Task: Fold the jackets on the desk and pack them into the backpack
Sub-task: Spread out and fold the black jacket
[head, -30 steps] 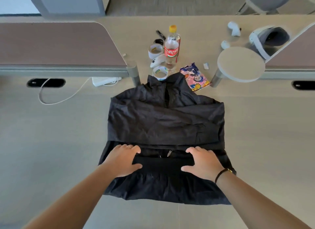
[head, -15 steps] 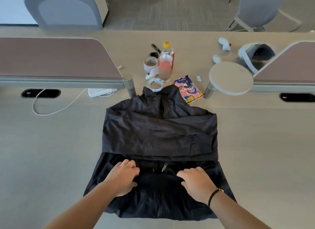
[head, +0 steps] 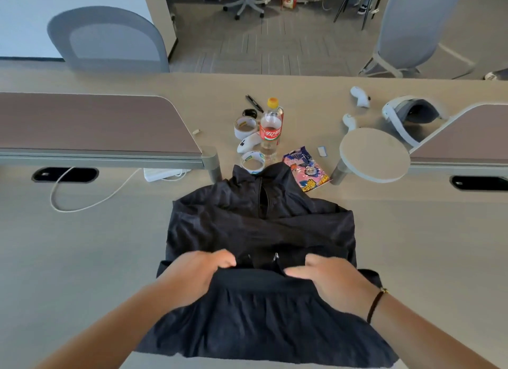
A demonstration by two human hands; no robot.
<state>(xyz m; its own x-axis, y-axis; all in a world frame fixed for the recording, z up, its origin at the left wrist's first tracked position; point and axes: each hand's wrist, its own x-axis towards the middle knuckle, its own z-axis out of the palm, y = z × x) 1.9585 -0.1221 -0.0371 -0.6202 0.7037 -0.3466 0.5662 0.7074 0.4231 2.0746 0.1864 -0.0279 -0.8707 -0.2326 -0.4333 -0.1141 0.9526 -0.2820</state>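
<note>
A black jacket (head: 261,231) lies flat on the counter (head: 82,258), collar pointing away, sleeves folded across the chest. Its near hem is lifted off the surface as a fold between both hands. The left hand (head: 192,278) grips the hem's left part, fingers (head: 220,260) curled over the raised edge; the right hand (head: 330,283), a dark bracelet (head: 376,304) at its wrist, grips the right part the same way, fingers curled round the cloth. A zipper pull (head: 275,256) shows between them.

Just past the collar sit a roll of tape (head: 253,161) touching the jacket's edge, a colourful snack packet (head: 308,172) and a white controller (head: 248,143). A cola bottle (head: 271,126) with a yellow cap stands upright beyond, its clear body seemingly nearly empty. Another tape roll (head: 245,126) lies left of it. To the right stands a round white stand (head: 373,154); behind it rest a white headset (head: 409,115) and two more controllers (head: 360,96). A white cable (head: 82,201) loops on the left. Grey chairs (head: 110,41) stand beyond the counter.
</note>
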